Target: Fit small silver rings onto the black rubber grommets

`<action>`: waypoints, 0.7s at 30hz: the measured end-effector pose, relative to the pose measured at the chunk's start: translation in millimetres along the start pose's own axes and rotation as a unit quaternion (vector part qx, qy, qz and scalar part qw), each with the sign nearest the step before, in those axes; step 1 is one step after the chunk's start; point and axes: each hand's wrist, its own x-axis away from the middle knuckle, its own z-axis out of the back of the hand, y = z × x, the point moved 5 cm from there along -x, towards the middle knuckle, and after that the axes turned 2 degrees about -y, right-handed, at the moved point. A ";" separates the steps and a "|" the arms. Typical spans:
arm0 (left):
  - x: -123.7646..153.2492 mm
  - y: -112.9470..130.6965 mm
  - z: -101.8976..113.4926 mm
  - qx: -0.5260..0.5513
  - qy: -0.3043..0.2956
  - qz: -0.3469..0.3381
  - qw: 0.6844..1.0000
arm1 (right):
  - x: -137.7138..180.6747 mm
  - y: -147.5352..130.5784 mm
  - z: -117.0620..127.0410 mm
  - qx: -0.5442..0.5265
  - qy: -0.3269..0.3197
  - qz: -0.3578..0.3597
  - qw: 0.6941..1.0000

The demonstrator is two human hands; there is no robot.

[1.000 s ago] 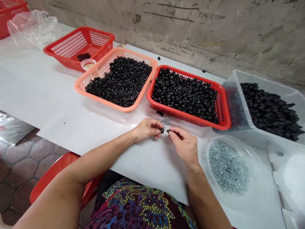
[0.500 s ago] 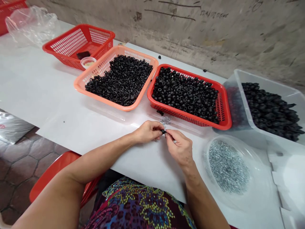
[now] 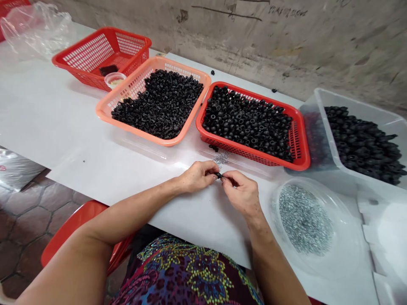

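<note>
My left hand (image 3: 197,176) and my right hand (image 3: 243,195) meet just above the white table (image 3: 63,123), fingertips pinched together on a small black part (image 3: 219,174). Both hands are closed on it from opposite sides. A small heap of shiny metal bits (image 3: 220,158) lies on the table just beyond my fingers. Behind that stands a red basket (image 3: 300,146) full of black ring-shaped parts. To its left an orange basket (image 3: 104,111) holds smaller black parts.
A clear dish (image 3: 349,254) of small silver metal pieces sits at my right. A clear plastic tub (image 3: 321,99) of black parts stands at far right. A red basket (image 3: 79,70) with a small cup sits back left, beside a plastic bag (image 3: 34,29). A red stool (image 3: 76,224) is below left.
My two hands, apart a second ago with a black piece in each, have come together. The right fingertips now press against the piece in the left.
</note>
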 end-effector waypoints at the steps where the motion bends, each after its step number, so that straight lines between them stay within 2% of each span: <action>1: 0.4 0.8 0.1 -0.007 -0.008 -0.005 1.000 | -0.4 -0.9 0.0 -0.007 -0.007 0.009 1.000; 3: 1.4 2.2 0.7 -0.014 -0.021 -0.010 1.000 | -1.7 -0.8 -0.5 -0.039 -0.028 0.001 0.999; 9: 2.2 4.8 2.0 0.008 -0.018 0.010 1.000 | -7.4 10.6 -5.9 -0.167 -0.067 -0.107 0.978; 14: 3.1 2.9 3.2 0.033 -0.019 0.074 0.997 | -10.6 23.2 -17.9 -0.292 -0.083 -0.181 0.935; 16: 3.5 2.8 4.8 0.020 -0.016 0.085 0.996 | -11.2 21.7 -20.9 -0.283 -0.087 -0.175 0.939; 21: 3.0 4.5 7.2 -0.061 0.016 0.057 0.996 | -10.6 7.0 -20.7 -0.140 -0.067 -0.096 0.983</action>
